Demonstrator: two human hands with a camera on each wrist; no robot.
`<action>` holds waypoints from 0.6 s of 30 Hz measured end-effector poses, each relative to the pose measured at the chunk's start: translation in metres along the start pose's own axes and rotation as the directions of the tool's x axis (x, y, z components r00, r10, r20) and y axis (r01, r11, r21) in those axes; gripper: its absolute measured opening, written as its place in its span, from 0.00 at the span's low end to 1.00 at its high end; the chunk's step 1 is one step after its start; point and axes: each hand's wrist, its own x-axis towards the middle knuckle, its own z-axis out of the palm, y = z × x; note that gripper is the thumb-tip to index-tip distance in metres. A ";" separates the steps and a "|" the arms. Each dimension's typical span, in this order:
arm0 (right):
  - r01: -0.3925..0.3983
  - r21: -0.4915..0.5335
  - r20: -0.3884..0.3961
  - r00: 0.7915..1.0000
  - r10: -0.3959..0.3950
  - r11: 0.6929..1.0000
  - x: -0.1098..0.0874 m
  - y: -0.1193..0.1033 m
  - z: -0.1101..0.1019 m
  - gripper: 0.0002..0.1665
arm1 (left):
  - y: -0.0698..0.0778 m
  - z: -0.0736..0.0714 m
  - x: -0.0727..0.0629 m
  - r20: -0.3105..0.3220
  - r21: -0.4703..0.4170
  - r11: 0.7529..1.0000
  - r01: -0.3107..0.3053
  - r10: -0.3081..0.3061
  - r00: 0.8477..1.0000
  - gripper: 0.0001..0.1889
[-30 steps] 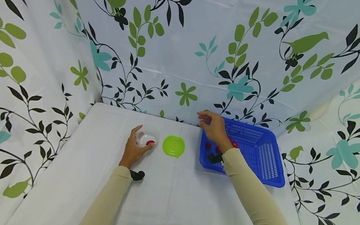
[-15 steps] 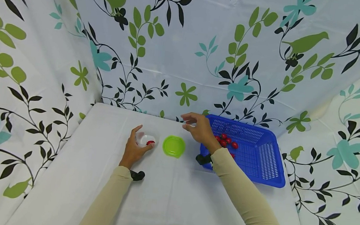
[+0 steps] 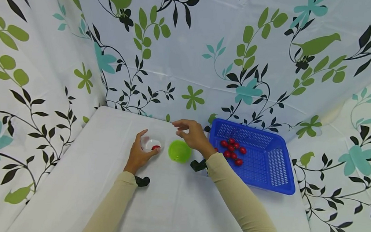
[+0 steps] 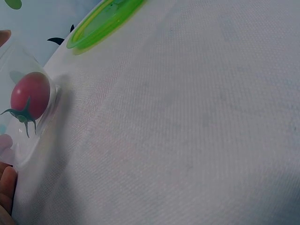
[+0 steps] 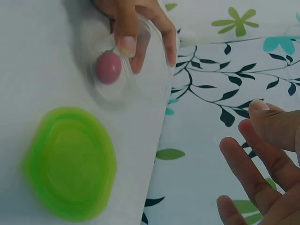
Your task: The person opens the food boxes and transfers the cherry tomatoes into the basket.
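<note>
My left hand grips a small clear plastic cup from its left side, fingers at the back and thumb in front. Inside lies one red cherry tomato, its green stem showing in the left wrist view. Just right of the cup is a green plastic lid, flat on the table. Above and behind that lid, my right hand hovers with loosely bent fingers. Nothing shows between its thumb and fingers in the right wrist view.
A blue plastic basket stands at the right back of the white table, with several cherry tomatoes in its left half. A patterned curtain hangs behind the table and along both sides.
My right hand has moved left, from over the basket's left edge to above the green lid, uncovering tomatoes in the basket. My left hand has stayed on the cup.
</note>
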 end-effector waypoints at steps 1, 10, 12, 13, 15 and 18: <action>0.002 0.002 0.008 1.000 -0.002 1.000 0.001 -0.001 0.003 0.22 | 0.000 0.000 0.000 0.000 0.001 1.000 0.002 -0.002 1.000 0.54; 0.013 0.008 0.066 0.998 -0.013 1.000 0.009 -0.008 0.025 0.22 | 0.003 0.000 -0.001 -0.002 -0.005 1.000 -0.003 0.003 1.000 0.53; 0.021 0.008 0.077 0.997 -0.022 1.000 0.012 -0.008 0.030 0.23 | 0.004 0.000 -0.001 -0.002 -0.005 1.000 0.001 -0.001 1.000 0.53; 0.025 0.007 0.081 0.996 -0.026 1.000 0.013 -0.008 0.032 0.23 | 0.004 0.000 -0.001 -0.002 -0.003 1.000 0.003 -0.003 1.000 0.53; 0.030 0.004 0.092 0.995 -0.030 1.000 0.015 -0.008 0.036 0.23 | 0.004 0.000 -0.002 -0.002 0.003 1.000 0.007 -0.007 1.000 0.53; 0.031 0.009 0.111 0.993 -0.032 0.999 0.018 -0.007 0.043 0.23 | 0.004 0.000 -0.002 -0.005 0.011 1.000 0.010 -0.010 1.000 0.53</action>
